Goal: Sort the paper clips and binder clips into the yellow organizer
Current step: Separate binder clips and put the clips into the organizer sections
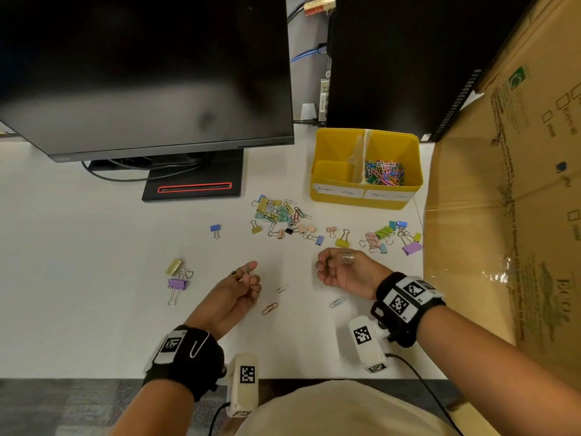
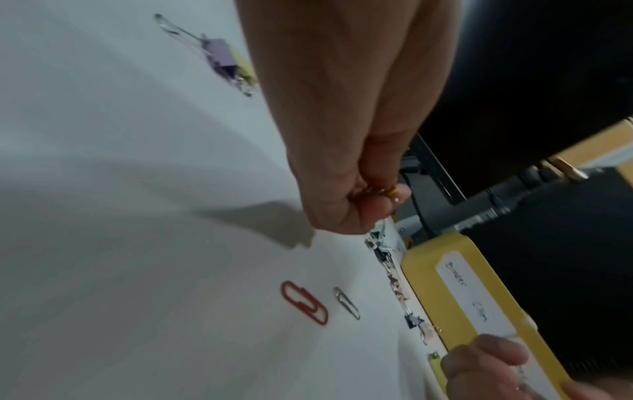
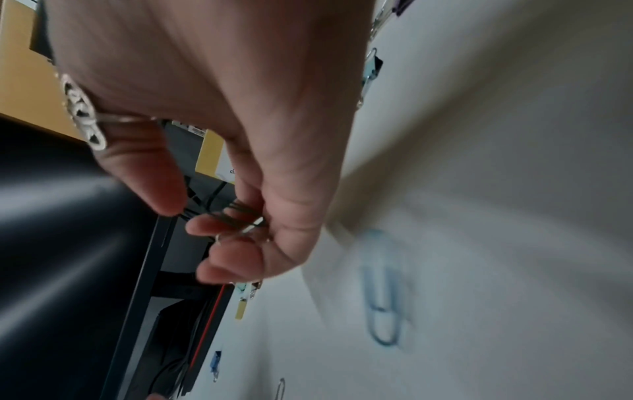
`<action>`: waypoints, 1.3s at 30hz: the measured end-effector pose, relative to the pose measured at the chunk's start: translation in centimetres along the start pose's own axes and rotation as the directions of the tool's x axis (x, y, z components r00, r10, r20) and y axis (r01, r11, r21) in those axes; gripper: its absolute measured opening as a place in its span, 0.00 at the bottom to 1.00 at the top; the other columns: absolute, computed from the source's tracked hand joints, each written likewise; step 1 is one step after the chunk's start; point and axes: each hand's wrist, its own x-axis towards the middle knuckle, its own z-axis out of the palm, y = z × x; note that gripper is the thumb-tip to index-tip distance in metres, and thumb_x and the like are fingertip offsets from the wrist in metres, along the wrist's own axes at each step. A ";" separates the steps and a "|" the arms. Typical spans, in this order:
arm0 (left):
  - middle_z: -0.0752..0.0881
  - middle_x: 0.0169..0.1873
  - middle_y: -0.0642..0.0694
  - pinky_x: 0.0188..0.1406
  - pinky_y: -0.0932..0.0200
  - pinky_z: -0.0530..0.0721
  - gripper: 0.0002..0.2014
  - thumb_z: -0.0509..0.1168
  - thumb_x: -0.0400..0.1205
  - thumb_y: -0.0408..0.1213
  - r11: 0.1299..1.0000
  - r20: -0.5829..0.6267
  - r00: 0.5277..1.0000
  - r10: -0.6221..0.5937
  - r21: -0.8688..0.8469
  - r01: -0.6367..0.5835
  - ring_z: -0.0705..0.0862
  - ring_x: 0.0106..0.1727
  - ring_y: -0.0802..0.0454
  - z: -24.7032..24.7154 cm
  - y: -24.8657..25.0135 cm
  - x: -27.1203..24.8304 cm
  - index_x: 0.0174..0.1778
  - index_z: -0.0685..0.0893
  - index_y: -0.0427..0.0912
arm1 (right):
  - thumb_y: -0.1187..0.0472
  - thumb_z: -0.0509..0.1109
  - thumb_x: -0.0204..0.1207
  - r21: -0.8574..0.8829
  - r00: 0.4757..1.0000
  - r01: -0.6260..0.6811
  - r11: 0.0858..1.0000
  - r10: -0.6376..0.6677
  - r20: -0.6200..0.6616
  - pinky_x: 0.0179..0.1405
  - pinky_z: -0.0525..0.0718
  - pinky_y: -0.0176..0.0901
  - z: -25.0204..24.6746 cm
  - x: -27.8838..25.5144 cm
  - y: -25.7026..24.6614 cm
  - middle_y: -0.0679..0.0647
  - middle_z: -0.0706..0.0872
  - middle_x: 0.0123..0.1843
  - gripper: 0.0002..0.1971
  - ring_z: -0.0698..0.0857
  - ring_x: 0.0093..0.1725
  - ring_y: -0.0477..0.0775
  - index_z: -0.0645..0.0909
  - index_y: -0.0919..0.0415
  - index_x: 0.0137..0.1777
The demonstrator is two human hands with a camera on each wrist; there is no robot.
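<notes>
far left: two binder clips, a yellow and a purple binder clip (image 1: 176, 283), lying touching each other on the white surface (image 1: 78, 309), out past the left hand and well apart from everything else.

left hand: the left hand (image 1: 239, 287) sits low on the surface with fingers curled, pinching what looks like a few thin paper clips. Left wrist view only shows a bit of gold-ish wire poking out of the grip, so I can't count them.

between the hands: loose paper clips on the surface, a red paper clip (image 1: 269, 308) and a silver paper clip (image 1: 281, 289) just beside the left hand, both lying slanted. A blue paper clip (image 1: 337, 302) lies nearer the right wrist.

right hand: the right hand (image 1: 341, 270) is curled too, grip closed on a little bundle of dark green wire clips; that shows clearly in the right wrist view.

middle pile: a mixed pile (image 1: 279, 215) of binder and paper clips further back, plus another cluster off to the right.

yellow organizer: the yellow organizer (image 1: 366, 201) stands back and to the right of both hands. Its right half, labelled paper clips, already holds a colourful heap; the binder half looks empty.

my guess: right hand is nearer the organizer, so it'd dump first, moving away and slightly right. The reds and silver suit the left.
</notes>
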 end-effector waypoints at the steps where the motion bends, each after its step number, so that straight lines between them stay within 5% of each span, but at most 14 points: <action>1: 0.75 0.35 0.45 0.26 0.68 0.83 0.15 0.45 0.86 0.25 0.998 0.011 1.000 -0.016 -0.058 0.016 0.73 0.36 0.53 -0.3 -0.2 -0.2 0.52 0.77 0.41 | 0.66 0.65 0.69 -0.041 1.000 -0.009 0.999 0.008 -0.019 0.27 0.79 0.34 0.4 0.1 0.0 0.52 0.80 0.29 0.06 0.79 0.28 0.48 0.75 0.59 0.32; 3: 0.76 0.36 0.44 0.26 0.65 0.84 0.14 0.47 0.85 0.27 0.991 0.020 0.998 -0.054 -0.125 0.056 0.77 0.36 0.51 -0.7 -0.4 -0.7 0.51 0.78 0.40 | 0.59 0.67 0.76 -0.248 0.994 -0.030 0.968 0.002 -0.112 0.26 0.71 0.34 1.2 0.6 0.3 0.51 0.75 0.28 0.13 0.73 0.25 0.47 0.73 0.56 0.29; 5: 0.77 0.35 0.44 0.27 0.64 0.83 0.11 0.51 0.85 0.31 0.992 0.004 0.997 -0.076 -0.100 0.076 0.78 0.35 0.51 -1.1 -0.7 -1.0 0.47 0.79 0.39 | 0.54 0.71 0.74 -0.543 0.985 -0.009 0.839 -0.087 -0.151 0.25 0.65 0.34 2.3 0.9 0.7 0.48 0.69 0.25 0.16 0.68 0.23 0.44 0.72 0.54 0.27; 8: 0.75 0.31 0.47 0.30 0.65 0.75 0.09 0.62 0.78 0.42 0.943 -0.104 0.994 0.027 0.332 0.009 0.74 0.31 0.54 -0.5 -1.2 -1.2 0.36 0.78 0.41 | 0.56 0.79 0.65 -0.916 0.977 0.096 0.390 -0.215 0.011 0.32 0.72 0.37 3.7 1.2 1.3 0.46 0.71 0.25 0.09 0.72 0.28 0.43 0.84 0.61 0.36; 10: 0.78 0.32 0.49 0.34 0.66 0.73 0.13 0.70 0.75 0.47 0.607 -0.143 0.957 0.252 0.794 -0.041 0.76 0.33 0.56 -0.2 -2.1 -1.0 0.32 0.80 0.41 | 0.58 0.79 0.65 -0.985 0.973 0.100 0.139 -0.223 0.067 0.43 0.76 0.41 3.7 0.8 1.6 0.50 0.77 0.34 0.12 0.75 0.41 0.49 0.86 0.63 0.46; 12: 0.79 0.36 0.54 0.38 0.69 0.72 0.11 0.75 0.71 0.45 0.245 -0.062 0.897 0.438 0.968 -0.052 0.77 0.38 0.59 0.2 -3.2 -1.0 0.35 0.81 0.44 | 0.59 0.79 0.64 -0.998 0.964 0.046 0.042 -0.263 0.034 0.43 0.74 0.40 2.6 -0.2 1.8 0.52 0.75 0.40 0.12 0.73 0.45 0.50 0.86 0.62 0.47; 15: 0.78 0.42 0.53 0.48 0.65 0.71 0.09 0.74 0.72 0.40 0.162 -0.033 0.882 0.471 0.986 -0.050 0.77 0.48 0.55 0.3 -4.9 -0.9 0.40 0.79 0.46 | 0.60 0.81 0.61 -0.998 0.958 -0.048 0.043 -0.280 -0.058 0.39 0.75 0.41 -0.1 -2.5 3.2 0.49 0.73 0.39 0.12 0.73 0.43 0.51 0.85 0.62 0.42; 19: 0.78 0.42 0.50 0.44 0.65 0.70 0.06 0.71 0.75 0.37 0.130 -0.031 0.869 0.494 0.991 -0.038 0.76 0.44 0.55 0.6 -5.5 -0.7 0.39 0.80 0.42 | 0.67 0.72 0.69 -0.999 0.977 0.008 0.046 -0.215 -0.002 0.53 0.81 0.48 -1.0 -3.8 4.5 0.38 0.67 0.35 0.03 0.75 0.45 0.52 0.83 0.63 0.42; 22: 0.76 0.40 0.50 0.42 0.65 0.70 0.09 0.70 0.76 0.37 0.098 -0.008 0.879 0.476 0.994 -0.045 0.76 0.42 0.54 0.4 -5.6 -0.6 0.36 0.76 0.43 | 0.74 0.69 0.68 -0.997 0.986 0.062 0.054 -0.160 0.053 0.50 0.83 0.48 -0.4 -3.2 4.0 0.50 0.74 0.37 0.03 0.81 0.45 0.59 0.81 0.67 0.38; 25: 0.77 0.38 0.49 0.33 0.73 0.69 0.10 0.70 0.76 0.35 0.060 0.044 0.882 0.468 0.995 -0.081 0.77 0.40 0.53 0.2 -5.7 -0.6 0.34 0.74 0.43 | 0.76 0.66 0.69 -0.995 0.988 0.082 0.048 -0.135 0.075 0.44 0.77 0.32 1.1 -2.0 3.7 0.57 0.83 0.39 0.06 0.85 0.47 0.60 0.82 0.68 0.38; 30: 0.74 0.29 0.57 0.29 0.77 0.74 0.18 0.68 0.77 0.31 0.072 0.050 0.889 0.455 0.993 -0.093 0.73 0.30 0.67 0.1 -5.5 -0.8 0.27 0.67 0.49 | 0.74 0.66 0.72 -0.981 0.958 0.163 0.107 -0.255 0.131 0.64 0.76 0.50 5.2 2.4 3.7 0.67 0.88 0.52 0.16 0.83 0.57 0.62 0.80 0.66 0.61; 32: 0.74 0.29 0.57 0.29 0.79 0.73 0.16 0.68 0.77 0.30 0.098 0.033 0.895 0.445 0.992 -0.085 0.72 0.30 0.68 0.0 -5.4 -0.8 0.29 0.69 0.48 | 0.71 0.68 0.73 -0.984 0.966 0.143 0.102 -0.231 0.116 0.65 0.75 0.50 5.9 3.6 3.6 0.69 0.86 0.55 0.14 0.82 0.58 0.65 0.82 0.69 0.59; 36: 0.74 0.29 0.56 0.29 0.82 0.72 0.03 0.67 0.78 0.31 0.115 0.025 0.908 0.418 0.990 -0.080 0.75 0.32 0.59 -0.3 -5.1 -0.3 0.45 0.80 0.41 | 0.67 0.68 0.75 -0.993 0.970 0.115 0.017 -0.215 0.108 0.57 0.76 0.45 6.1 3.8 3.7 0.67 0.84 0.55 0.09 0.81 0.57 0.65 0.84 0.71 0.51; 39: 0.77 0.34 0.52 0.28 0.79 0.72 0.06 0.65 0.80 0.34 0.106 0.027 0.926 0.377 0.992 -0.072 0.74 0.33 0.60 -0.4 -4.7 -0.4 0.52 0.82 0.39 | 0.71 0.59 0.79 -0.967 0.975 0.101 -0.233 -0.172 0.143 0.56 0.79 0.52 6.0 3.6 4.9 0.68 0.77 0.60 0.09 0.80 0.56 0.66 0.76 0.71 0.56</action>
